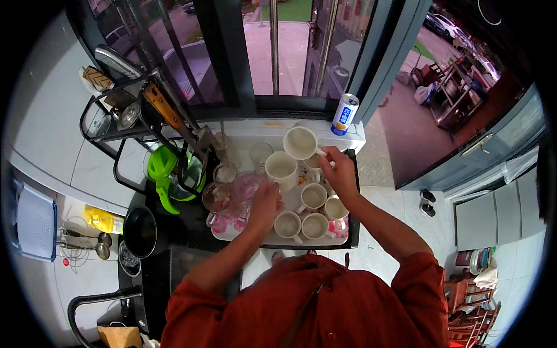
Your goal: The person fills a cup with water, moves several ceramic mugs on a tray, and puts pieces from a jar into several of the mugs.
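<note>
My right hand [338,170] pinches the handle of a white mug [300,143], which is at the back of the tray near the window sill. Another white mug [281,166] stands out just left of it, and my left hand [266,204] has its fingers at that mug's handle; motion blurs the grip. Several more white mugs [313,196] are grouped on a pink-flowered tray [265,237]. Left of my left hand are clear drinking glasses [216,196] and a pinkish glass dish [248,185], partly hidden by the hand.
A drink can [345,115] stands on the sill [322,138]. To the left, a black metal rack [115,135] holds knives [162,106] beside a green-lidded jug [164,163]. A black pan [140,231] and a faucet [100,298] lie nearer me. An open door [478,143] is at right.
</note>
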`<move>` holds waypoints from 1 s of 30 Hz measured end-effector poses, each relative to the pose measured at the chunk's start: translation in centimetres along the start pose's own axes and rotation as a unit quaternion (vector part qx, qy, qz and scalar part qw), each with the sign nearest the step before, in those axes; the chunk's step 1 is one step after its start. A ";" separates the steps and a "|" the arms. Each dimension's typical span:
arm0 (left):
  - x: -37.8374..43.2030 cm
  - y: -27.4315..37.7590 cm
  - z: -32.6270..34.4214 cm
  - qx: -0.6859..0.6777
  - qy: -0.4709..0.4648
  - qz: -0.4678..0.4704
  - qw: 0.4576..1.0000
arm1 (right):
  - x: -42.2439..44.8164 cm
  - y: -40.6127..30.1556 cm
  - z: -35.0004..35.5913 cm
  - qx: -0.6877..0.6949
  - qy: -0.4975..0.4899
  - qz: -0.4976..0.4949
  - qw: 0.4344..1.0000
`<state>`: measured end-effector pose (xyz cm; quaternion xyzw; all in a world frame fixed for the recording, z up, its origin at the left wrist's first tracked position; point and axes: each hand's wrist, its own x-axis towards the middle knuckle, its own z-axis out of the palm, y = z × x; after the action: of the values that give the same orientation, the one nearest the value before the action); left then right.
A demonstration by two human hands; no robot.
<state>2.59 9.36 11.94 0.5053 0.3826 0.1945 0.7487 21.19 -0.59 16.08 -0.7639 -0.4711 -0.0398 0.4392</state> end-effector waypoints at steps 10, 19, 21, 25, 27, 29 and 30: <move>-7.7 1.3 -3.2 -0.001 0.069 0.058 0.996 | -1.6 1.8 3.5 0.144 -0.142 0.215 0.956; -11.4 -0.4 -4.7 -0.001 0.097 0.074 0.992 | -1.0 3.7 7.9 0.050 -0.211 0.226 0.949; -11.7 -0.3 -4.6 0.004 0.109 0.080 0.991 | -0.6 3.5 8.3 0.027 -0.223 0.225 0.948; -12.4 0.7 -4.0 -0.037 0.087 0.057 0.994 | -0.6 4.0 9.5 -0.026 -0.205 0.206 0.957; -12.4 0.8 -3.9 -0.040 0.083 0.037 0.995 | -0.1 5.0 9.9 -0.017 -0.230 0.246 0.941; -12.5 0.7 -3.9 -0.024 0.086 0.034 0.995 | 0.0 5.4 9.7 -0.008 -0.255 0.284 0.924; -12.5 0.6 -4.0 -0.023 0.087 0.034 0.995 | 0.0 5.3 9.4 -0.032 -0.269 0.259 0.927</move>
<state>-8.36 3.56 16.44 0.4815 0.4241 0.2715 0.7173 21.88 5.20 6.95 -0.8554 -0.3553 0.2671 0.2660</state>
